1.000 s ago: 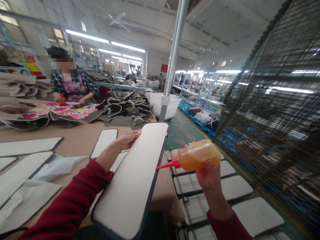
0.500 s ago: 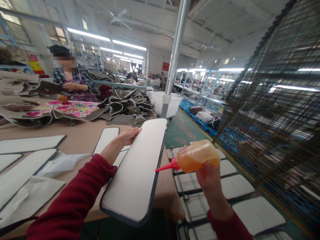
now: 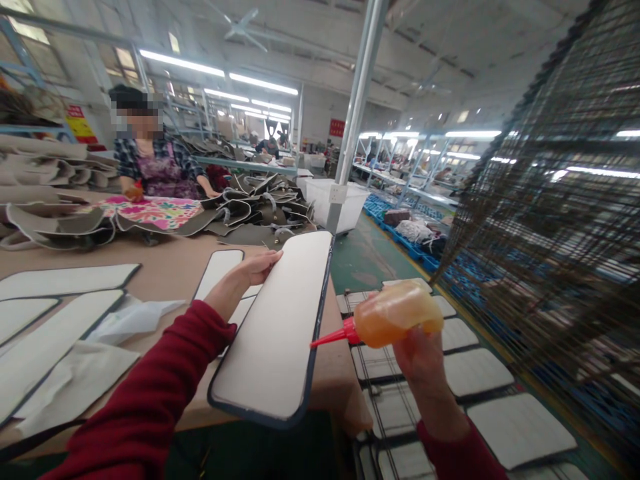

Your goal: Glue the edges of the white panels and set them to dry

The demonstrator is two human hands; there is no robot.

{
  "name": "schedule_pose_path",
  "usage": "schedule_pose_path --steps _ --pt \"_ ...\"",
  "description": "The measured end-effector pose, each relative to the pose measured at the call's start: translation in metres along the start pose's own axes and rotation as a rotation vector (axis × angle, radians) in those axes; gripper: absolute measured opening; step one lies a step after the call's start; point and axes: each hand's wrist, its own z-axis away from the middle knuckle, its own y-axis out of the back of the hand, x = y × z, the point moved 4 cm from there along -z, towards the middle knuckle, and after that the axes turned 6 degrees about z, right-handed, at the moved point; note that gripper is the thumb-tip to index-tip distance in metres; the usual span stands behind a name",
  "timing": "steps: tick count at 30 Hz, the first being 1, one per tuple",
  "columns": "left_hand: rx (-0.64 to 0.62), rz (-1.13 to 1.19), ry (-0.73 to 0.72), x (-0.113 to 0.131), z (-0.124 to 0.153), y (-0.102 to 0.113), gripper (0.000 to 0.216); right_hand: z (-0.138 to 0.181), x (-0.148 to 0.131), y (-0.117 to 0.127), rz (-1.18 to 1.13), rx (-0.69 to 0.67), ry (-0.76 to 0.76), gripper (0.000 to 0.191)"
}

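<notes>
My left hand [image 3: 260,268] grips the far left edge of a long white panel [image 3: 273,333] with rounded corners and a dark blue edge. The panel is held tilted above the front corner of the table. In my right hand [image 3: 420,353] is a squeeze bottle [image 3: 397,313] of amber liquid, lying on its side in the grip. Its red nozzle [image 3: 333,335] points left, and the tip is at the panel's right edge; whether it touches I cannot tell. A wet-looking, glossy line shows along the upper part of that edge.
More white panels [image 3: 65,280] and pale cloth scraps [image 3: 85,377] lie on the brown-covered table [image 3: 165,267]. Right of it, a wire rack [image 3: 380,363] carries several panels [image 3: 520,427]. Across the table a person [image 3: 155,160] works beside grey-brown pieces [image 3: 265,203]. A metal post [image 3: 350,113] stands ahead.
The nozzle tip has stayed at the panel's right edge, with the panel shifting slightly. Across the table, the person's one hand has moved right, onto the pieces. The camera view has shifted a little.
</notes>
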Motion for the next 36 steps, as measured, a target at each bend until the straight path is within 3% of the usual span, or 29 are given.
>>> schedule_pose_path --steps 16,36 --pt "0.044 0.032 -0.028 0.002 -0.003 0.016 0.011 0.006 0.006 -0.001 0.037 -0.039 -0.056 0.064" --pt "0.184 0.031 -0.004 0.004 0.002 0.036 0.021 0.013 0.007 0.005 0.030 -0.043 -0.093 0.059"
